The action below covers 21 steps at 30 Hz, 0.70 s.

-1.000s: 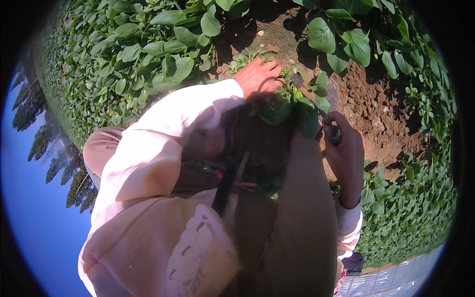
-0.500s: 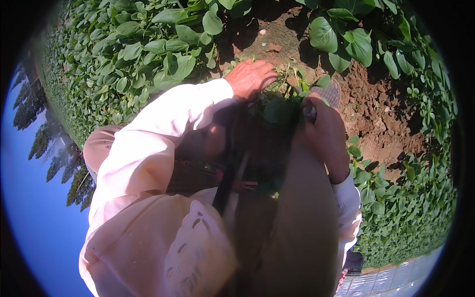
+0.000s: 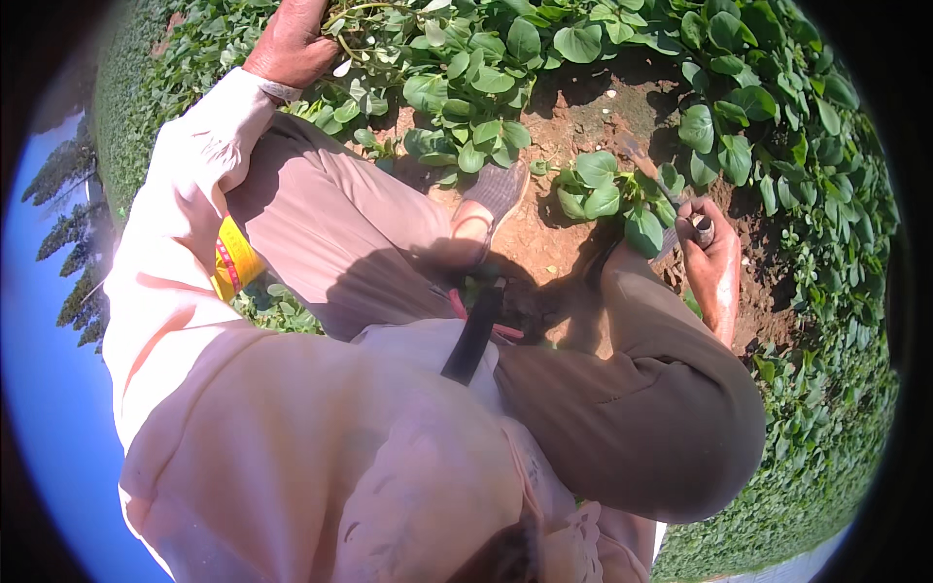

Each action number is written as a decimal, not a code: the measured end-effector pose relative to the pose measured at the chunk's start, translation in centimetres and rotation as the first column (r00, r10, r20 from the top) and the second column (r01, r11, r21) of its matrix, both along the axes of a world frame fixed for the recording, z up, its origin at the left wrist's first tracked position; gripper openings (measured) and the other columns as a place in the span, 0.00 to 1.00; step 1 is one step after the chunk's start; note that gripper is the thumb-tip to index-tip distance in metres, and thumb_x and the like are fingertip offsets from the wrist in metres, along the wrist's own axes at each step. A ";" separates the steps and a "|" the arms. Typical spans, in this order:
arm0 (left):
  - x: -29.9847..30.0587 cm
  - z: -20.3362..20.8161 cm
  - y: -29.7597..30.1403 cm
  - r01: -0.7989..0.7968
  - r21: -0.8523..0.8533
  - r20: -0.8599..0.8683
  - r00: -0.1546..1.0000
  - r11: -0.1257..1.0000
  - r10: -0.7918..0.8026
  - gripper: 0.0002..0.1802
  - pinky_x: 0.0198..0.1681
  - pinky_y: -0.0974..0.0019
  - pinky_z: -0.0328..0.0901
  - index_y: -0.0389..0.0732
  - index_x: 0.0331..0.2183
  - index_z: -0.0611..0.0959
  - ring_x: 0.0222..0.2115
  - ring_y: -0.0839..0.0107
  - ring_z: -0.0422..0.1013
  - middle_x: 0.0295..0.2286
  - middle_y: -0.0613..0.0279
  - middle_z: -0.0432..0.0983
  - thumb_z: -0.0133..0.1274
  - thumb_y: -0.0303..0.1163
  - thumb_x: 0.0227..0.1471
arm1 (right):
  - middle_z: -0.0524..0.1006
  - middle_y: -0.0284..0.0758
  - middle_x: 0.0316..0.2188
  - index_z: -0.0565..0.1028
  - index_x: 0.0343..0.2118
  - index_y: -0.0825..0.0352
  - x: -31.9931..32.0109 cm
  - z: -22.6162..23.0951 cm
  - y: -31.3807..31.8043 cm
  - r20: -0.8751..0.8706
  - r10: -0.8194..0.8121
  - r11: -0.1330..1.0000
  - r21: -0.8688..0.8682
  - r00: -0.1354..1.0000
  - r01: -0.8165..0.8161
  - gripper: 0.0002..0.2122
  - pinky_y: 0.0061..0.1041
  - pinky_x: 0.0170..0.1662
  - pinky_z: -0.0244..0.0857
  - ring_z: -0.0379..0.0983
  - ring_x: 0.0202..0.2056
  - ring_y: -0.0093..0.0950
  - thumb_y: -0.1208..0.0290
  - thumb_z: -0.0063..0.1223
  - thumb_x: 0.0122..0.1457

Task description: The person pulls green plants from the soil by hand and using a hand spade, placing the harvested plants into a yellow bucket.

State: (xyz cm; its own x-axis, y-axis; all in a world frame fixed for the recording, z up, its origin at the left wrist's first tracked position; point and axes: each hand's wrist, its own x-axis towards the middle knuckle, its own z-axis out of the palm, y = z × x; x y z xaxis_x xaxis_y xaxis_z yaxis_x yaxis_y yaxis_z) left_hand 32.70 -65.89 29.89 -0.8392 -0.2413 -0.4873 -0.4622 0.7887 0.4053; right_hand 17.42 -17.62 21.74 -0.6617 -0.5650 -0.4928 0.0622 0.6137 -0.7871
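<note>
My right hand (image 3: 714,255) is closed round the round-ended handle (image 3: 702,229) of a slim hand tool. The tool points away from me toward the soil, its far end (image 3: 634,154) brownish and partly behind leaves. Just left of the tool, a low green leafy plant (image 3: 600,187) grows from bare earth. At the upper left my left hand (image 3: 294,47) is stretched out over the crop, its fingers partly cut off by the picture's edge. Thin stems with small leaves (image 3: 362,49), like weeds, trail from its grip.
Dense leafy crop (image 3: 486,78) covers the far side, with more rows (image 3: 807,418) at right. Brown soil (image 3: 559,243) lies between my feet; one shoe (image 3: 498,191) shows there. A black strap-like piece (image 3: 474,335) hangs before me. Something yellow (image 3: 235,257) is by my left sleeve.
My left hand has swung from the plants in the middle out to the upper left. My right hand, still on the tool, has moved to the right. The view has shifted, showing both legs.
</note>
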 end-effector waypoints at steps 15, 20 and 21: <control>45.0 13.6 -13.5 -0.775 -0.452 -0.386 0.616 0.441 0.686 0.42 0.56 0.58 0.61 0.41 0.60 0.64 0.55 0.52 0.63 0.56 0.49 0.64 0.61 0.44 0.48 | 0.59 0.21 0.13 0.71 0.34 0.62 -7.0 13.1 -3.2 -0.310 0.038 0.996 -0.069 0.950 -0.062 0.05 0.17 0.11 0.38 0.46 0.09 0.11 0.68 0.51 0.62; 63.3 11.1 -17.1 -0.738 -0.668 -0.233 0.326 0.093 0.916 0.43 0.58 0.57 0.60 0.42 0.61 0.63 0.57 0.52 0.61 0.58 0.49 0.62 0.62 0.47 0.48 | 0.76 0.41 0.38 0.77 0.44 0.68 -3.0 17.9 -6.0 -0.518 0.129 0.982 0.183 0.846 -0.037 0.17 0.30 0.40 0.65 0.71 0.36 0.32 0.63 0.59 0.54; 66.9 10.2 -17.0 -0.721 -0.688 -0.164 0.264 0.082 0.950 0.44 0.59 0.57 0.59 0.43 0.61 0.63 0.57 0.52 0.61 0.58 0.49 0.61 0.62 0.47 0.48 | 0.74 0.38 0.35 0.76 0.43 0.67 -2.1 17.7 -6.7 -0.495 0.128 0.986 0.160 0.859 -0.055 0.15 0.28 0.36 0.61 0.67 0.32 0.29 0.64 0.58 0.55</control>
